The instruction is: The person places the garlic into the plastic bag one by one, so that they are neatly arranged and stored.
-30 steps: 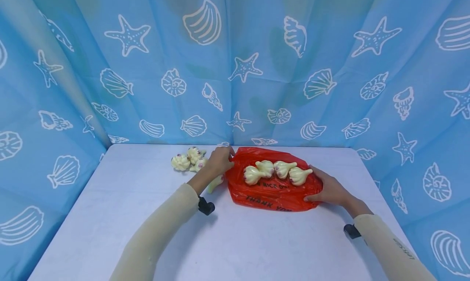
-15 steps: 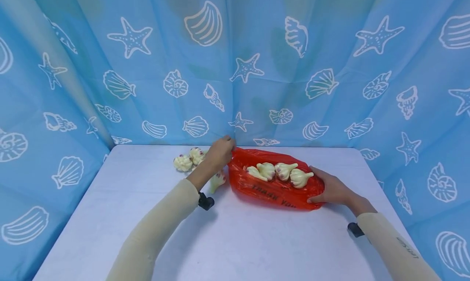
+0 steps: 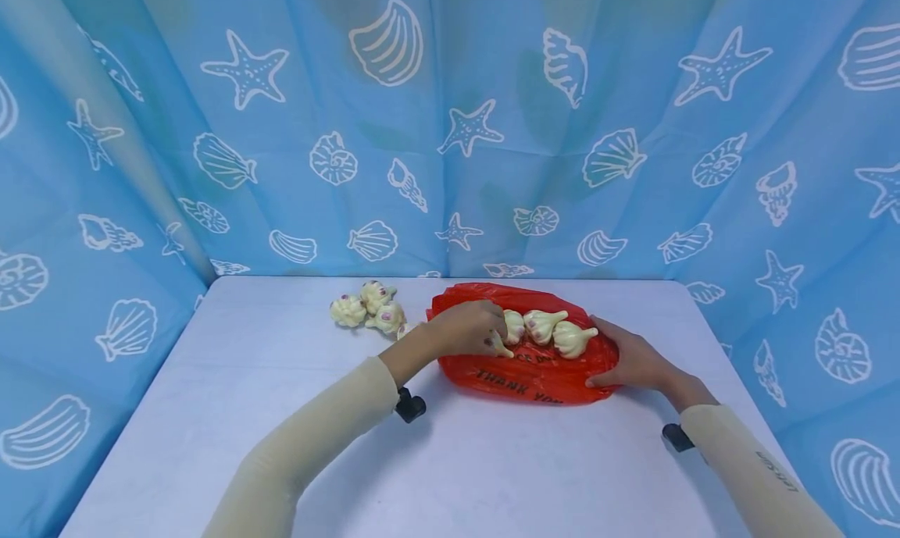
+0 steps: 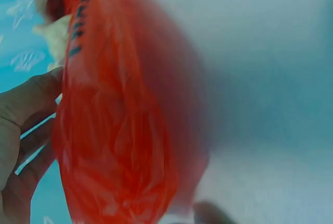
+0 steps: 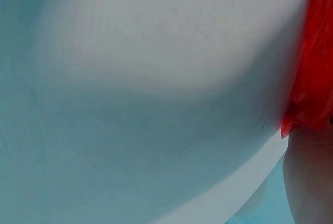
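A red plastic bag [image 3: 520,386] with dark lettering lies on the white table, its mouth spread. Several garlic bulbs [image 3: 541,325] rest in a row in it. My left hand [image 3: 464,329] reaches over the bag's left part, fingers curled down around the leftmost garlic bulb [image 3: 501,346], whose stalk pokes out below. In the left wrist view, thumb and fingers go behind the bag's edge, hiding their tips. My right hand [image 3: 629,358] grips the bag's right end, thumb in front and the other fingers behind it. Only its lower edge shows in the right wrist view.
Left of the bag, several more garlic bulbs [image 3: 385,317] lie near the table's back edge, one partly hidden by the left forearm. A blue curtain [image 3: 450,132] with white shell prints stands behind and beside the table [image 3: 527,475].
My left hand has let go of the bag's back left edge and moved right and down onto the leftmost bulb inside. The bag's front has dropped back flatter. My right hand stays put.
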Demonstrator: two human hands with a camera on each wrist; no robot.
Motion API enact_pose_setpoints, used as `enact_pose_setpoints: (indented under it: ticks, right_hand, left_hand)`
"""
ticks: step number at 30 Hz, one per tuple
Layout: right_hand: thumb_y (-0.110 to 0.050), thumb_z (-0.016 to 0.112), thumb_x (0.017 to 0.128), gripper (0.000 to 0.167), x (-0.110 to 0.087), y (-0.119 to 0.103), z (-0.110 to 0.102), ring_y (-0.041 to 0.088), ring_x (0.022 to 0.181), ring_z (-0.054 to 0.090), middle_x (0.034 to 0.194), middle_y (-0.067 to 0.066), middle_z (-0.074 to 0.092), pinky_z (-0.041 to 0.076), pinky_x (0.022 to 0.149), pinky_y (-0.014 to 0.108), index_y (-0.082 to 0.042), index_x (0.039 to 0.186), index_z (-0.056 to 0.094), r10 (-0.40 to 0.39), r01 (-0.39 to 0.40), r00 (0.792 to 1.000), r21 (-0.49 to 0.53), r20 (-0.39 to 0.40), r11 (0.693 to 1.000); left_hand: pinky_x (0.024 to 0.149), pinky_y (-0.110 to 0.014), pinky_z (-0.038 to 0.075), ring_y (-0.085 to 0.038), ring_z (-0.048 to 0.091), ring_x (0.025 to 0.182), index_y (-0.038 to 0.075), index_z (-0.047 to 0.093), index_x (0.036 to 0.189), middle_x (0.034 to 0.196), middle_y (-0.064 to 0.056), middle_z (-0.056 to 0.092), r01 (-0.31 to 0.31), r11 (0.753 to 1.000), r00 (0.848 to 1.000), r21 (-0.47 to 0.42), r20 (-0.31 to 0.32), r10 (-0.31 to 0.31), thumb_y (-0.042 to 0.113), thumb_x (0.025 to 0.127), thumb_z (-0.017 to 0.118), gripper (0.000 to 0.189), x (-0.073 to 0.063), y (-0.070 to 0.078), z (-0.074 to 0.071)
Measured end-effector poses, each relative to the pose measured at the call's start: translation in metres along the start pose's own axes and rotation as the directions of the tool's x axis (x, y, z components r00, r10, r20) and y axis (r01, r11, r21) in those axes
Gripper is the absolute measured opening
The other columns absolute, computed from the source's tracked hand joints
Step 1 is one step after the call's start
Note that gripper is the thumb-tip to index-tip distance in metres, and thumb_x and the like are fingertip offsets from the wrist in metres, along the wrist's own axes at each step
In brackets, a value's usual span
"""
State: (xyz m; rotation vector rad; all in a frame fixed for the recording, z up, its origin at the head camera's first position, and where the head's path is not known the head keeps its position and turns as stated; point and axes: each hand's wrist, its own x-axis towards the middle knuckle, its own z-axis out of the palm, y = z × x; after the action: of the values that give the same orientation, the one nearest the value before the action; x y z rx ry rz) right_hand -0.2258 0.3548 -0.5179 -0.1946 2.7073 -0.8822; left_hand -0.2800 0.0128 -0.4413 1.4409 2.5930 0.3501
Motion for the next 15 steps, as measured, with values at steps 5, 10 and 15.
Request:
enact_pose_setpoints:
  ticks: [5,10,15]
  right_hand:
    - [-0.051,0.092,0.052,0.136,0.000,-0.001,0.002,0.043,0.134,0.029,0.154,0.016,0.029,0.057,0.076,0.044,-0.018,0.157,0.014,0.006,-0.006,1.000,0.010,0.005,1.000]
    - [-0.051,0.092,0.051,0.136,0.000,0.000,0.002,0.043,0.134,0.030,0.153,0.016,0.029,0.057,0.076,0.044,-0.018,0.157,0.014,-0.001,0.001,1.000,0.003,-0.003,1.000]
    - [-0.051,0.092,0.051,0.136,0.000,0.003,0.002,0.041,0.134,0.030,0.153,0.015,0.029,0.057,0.076,0.043,-0.020,0.157,0.013,-0.003,0.003,1.000,-0.007,-0.012,1.000]
  left_hand:
    - [0.081,-0.021,0.052,-0.012,0.058,0.105,0.020,0.071,0.121,0.112,0.003,0.068,-0.034,0.983,0.998,0.183,0.067,0.022,0.033,0.083,0.078,0.041,0.006,0.008,0.013]
    - [0.079,-0.022,0.052,-0.012,0.056,0.102,0.022,0.068,0.125,0.111,0.003,0.067,-0.023,0.937,0.992,0.349,0.126,-0.023,0.041,0.085,0.074,0.045,0.005,0.011,0.019]
    - [0.081,-0.023,0.052,-0.012,0.054,0.104,0.021,0.067,0.123,0.114,0.002,0.064,-0.011,0.888,0.984,0.459,0.164,-0.073,0.042,0.083,0.075,0.046,0.003,0.014,0.022]
